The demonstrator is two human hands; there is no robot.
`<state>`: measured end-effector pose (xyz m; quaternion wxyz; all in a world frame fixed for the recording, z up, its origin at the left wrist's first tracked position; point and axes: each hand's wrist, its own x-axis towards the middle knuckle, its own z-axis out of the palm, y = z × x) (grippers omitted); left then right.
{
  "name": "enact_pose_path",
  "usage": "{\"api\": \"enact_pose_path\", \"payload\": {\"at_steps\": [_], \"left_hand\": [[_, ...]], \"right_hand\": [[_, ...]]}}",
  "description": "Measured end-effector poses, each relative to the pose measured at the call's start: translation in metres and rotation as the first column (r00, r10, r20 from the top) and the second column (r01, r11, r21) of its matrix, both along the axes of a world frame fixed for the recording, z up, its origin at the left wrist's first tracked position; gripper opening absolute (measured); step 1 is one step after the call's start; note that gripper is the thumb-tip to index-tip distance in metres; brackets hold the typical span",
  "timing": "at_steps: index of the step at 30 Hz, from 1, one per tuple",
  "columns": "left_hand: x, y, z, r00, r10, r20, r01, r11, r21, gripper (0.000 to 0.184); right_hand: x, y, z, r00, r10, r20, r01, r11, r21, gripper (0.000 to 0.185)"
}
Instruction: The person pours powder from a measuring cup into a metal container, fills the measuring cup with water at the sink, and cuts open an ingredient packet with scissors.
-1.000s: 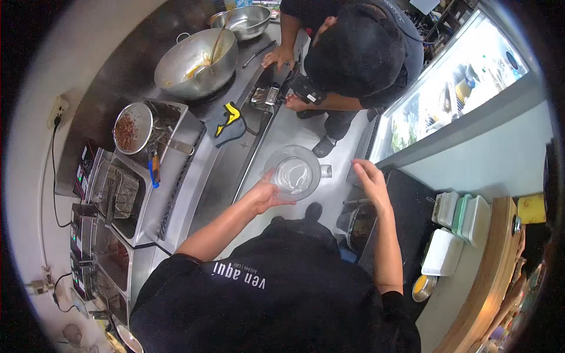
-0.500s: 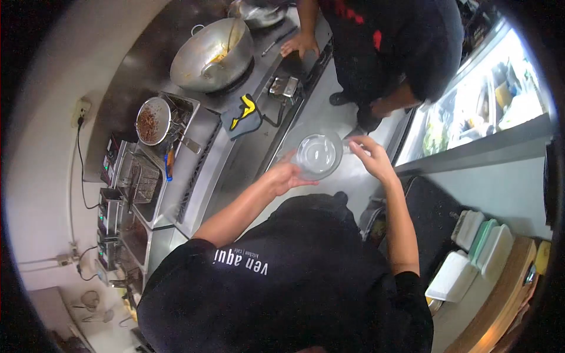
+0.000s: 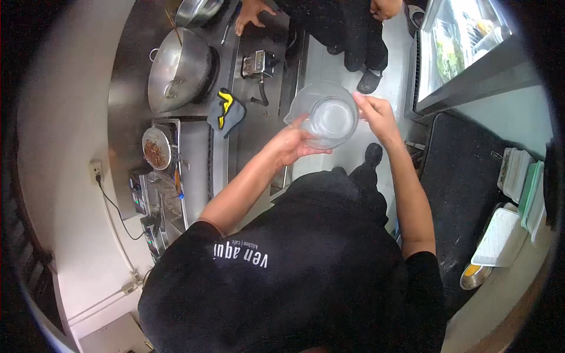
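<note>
In front of my body I hold a clear jug (image 3: pixel 315 97) with a pouring spout, its mouth tilted so that its round base shows. My left hand (image 3: pixel 289 144) supports it from the lower left, fingers wrapped around the side near the spout. My right hand (image 3: pixel 378 115) grips the opposite side, where the handle appears to be, mostly hidden behind the fingers. Whether any liquid is inside the jug, I cannot tell.
A large wok (image 3: pixel 168 79) stands on the steel counter at the left. Near it lie a grey and yellow cloth or mitt (image 3: pixel 226 112) and a strainer (image 3: pixel 156 147) with brown bits. A co-worker's hand (image 3: pixel 253 15) rests by the counter. White trays (image 3: pixel 497 238) stand right.
My view has turned, and the wok and the co-worker sit higher in it. The jug looks larger and more tilted, with both hands still on it.
</note>
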<state>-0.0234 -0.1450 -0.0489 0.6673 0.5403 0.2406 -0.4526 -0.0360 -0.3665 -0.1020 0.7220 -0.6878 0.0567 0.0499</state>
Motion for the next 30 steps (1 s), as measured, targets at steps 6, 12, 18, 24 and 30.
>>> {"api": "enact_pose_path", "payload": {"at_steps": [6, 12, 18, 24, 30], "left_hand": [[0.029, -0.028, -0.004, 0.972, -0.214, 0.094, 0.225, 0.964, -0.140, 0.070], [0.092, -0.013, -0.042, 0.980, -0.188, 0.071, 0.200, 0.940, -0.278, 0.071], [0.163, 0.031, -0.119, 0.975, 0.198, 0.100, -0.196, 0.980, -0.029, 0.050], [0.243, 0.087, -0.192, 0.933, 0.358, 0.021, -0.352, 0.925, -0.145, 0.044], [0.319, 0.124, -0.253, 0.843, 0.516, -0.153, -0.497, 0.855, 0.146, 0.061]], "right_hand": [[-0.012, -0.038, 0.011, 0.919, -0.375, -0.122, 0.384, 0.922, 0.057, 0.044], [-0.005, -0.078, 0.030, 0.853, -0.509, -0.116, 0.521, 0.845, 0.124, 0.039], [0.008, -0.095, 0.033, 0.874, -0.479, -0.086, 0.473, 0.877, -0.082, 0.044], [0.015, -0.081, 0.032, 0.884, -0.459, -0.087, 0.461, 0.887, 0.007, 0.043], [0.012, -0.039, 0.063, 0.736, -0.668, -0.110, 0.675, 0.738, 0.029, 0.054]]}}
